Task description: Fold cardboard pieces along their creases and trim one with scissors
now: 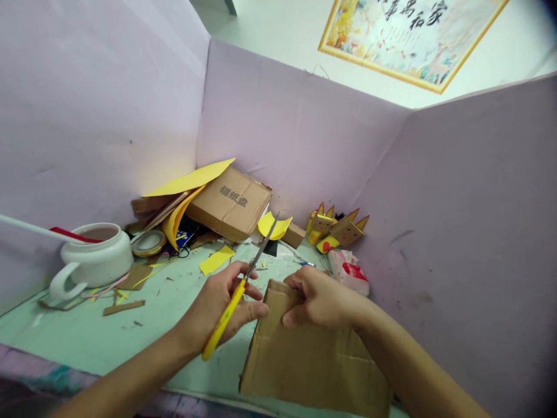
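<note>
In my left hand (pixel 217 305) is a pair of scissors (pixel 230 310) with yellow handles, the metal blades pointing up and away from me. The thumb of that hand reaches the left edge of a brown cardboard sheet (pixel 304 366). My right hand (pixel 319 299) pinches the sheet near its top edge, thumb in front and fingers behind. Fold lines cross the cardboard, which is held tilted over the near part of the table. Beyond the blade tips, a curled piece of yellow paper (pixel 273 225) lies at the back.
A white mug-like pot (pixel 98 255) stands left beside a tape roll (pixel 148 242). A cardboard box (pixel 226 203) and yellow sheets (pixel 191 179) lean at the back. Cardboard figures (pixel 343 229) and a tissue pack (pixel 349 271) sit back right. Scraps litter the green tabletop (pixel 174 325); pale panels (pixel 296 122) enclose it.
</note>
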A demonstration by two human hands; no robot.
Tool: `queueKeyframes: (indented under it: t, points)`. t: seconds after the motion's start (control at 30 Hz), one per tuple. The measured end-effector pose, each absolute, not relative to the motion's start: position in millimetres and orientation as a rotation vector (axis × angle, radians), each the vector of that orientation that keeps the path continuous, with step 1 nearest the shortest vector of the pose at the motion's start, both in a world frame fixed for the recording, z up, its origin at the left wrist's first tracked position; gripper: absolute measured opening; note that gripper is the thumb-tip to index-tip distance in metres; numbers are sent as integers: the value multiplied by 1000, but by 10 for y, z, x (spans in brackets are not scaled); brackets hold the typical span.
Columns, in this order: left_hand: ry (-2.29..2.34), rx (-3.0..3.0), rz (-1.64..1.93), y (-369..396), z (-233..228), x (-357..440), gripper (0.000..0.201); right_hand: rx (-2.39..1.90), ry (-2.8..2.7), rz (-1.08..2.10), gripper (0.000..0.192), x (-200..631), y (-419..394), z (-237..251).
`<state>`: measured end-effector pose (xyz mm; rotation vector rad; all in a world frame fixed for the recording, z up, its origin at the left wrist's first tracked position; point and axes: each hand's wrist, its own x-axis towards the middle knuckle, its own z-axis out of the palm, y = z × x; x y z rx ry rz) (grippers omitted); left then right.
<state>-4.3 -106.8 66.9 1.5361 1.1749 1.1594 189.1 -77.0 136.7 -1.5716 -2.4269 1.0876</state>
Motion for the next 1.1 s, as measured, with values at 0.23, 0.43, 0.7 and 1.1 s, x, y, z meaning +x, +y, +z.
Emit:
queueKeyframes:
  t: [0.23,0.43,0.7,1.1]
  points:
    - [1054,1427,1302,-1198,491,125,28,-1562,-2623,858,21,1681,-823,1230]
    - [968,1029,1472,-1153,339,77,33,-1351,-2226,379,49,2012,-923,1231]
    - [925,611,1734,-1194,335,148,53,-1161,-640,872,78,2501,-1322,376]
    - [1006,581,1713,-1369,156,377,56,-731,-295,1493,51,1912,-1645,-148]
